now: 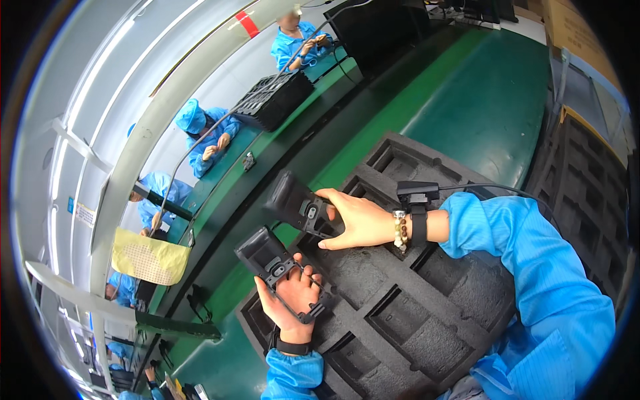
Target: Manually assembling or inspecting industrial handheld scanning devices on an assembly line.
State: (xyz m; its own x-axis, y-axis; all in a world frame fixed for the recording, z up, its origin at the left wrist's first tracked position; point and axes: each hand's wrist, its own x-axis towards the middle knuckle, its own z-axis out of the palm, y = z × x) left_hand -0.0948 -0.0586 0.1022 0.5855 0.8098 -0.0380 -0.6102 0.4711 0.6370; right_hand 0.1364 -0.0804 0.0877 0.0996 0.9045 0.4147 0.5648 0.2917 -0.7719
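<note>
My left hand point(279, 308) is palm up and closed around a black plastic housing point(261, 255) with a solid block at its far end and an open frame toward the wrist. A second, similar black housing point(288, 200) is in my right hand point(363, 223), gripped at its near end between thumb and fingers. Both housings carry a small pale oval part at the middle. They are held side by side, a little apart, above the far left edge of a black foam tray point(363, 267) with rectangular pockets. My right fingertips are partly hidden behind the housing.
Under the tray runs a green table point(477, 113). Another stack of foam trays point(577, 167) stands at the right, below a cardboard box point(587, 40). Across the aisle, people in blue point(207, 133) work near a black crate point(273, 100). A cable point(493, 187) trails from my right wrist device.
</note>
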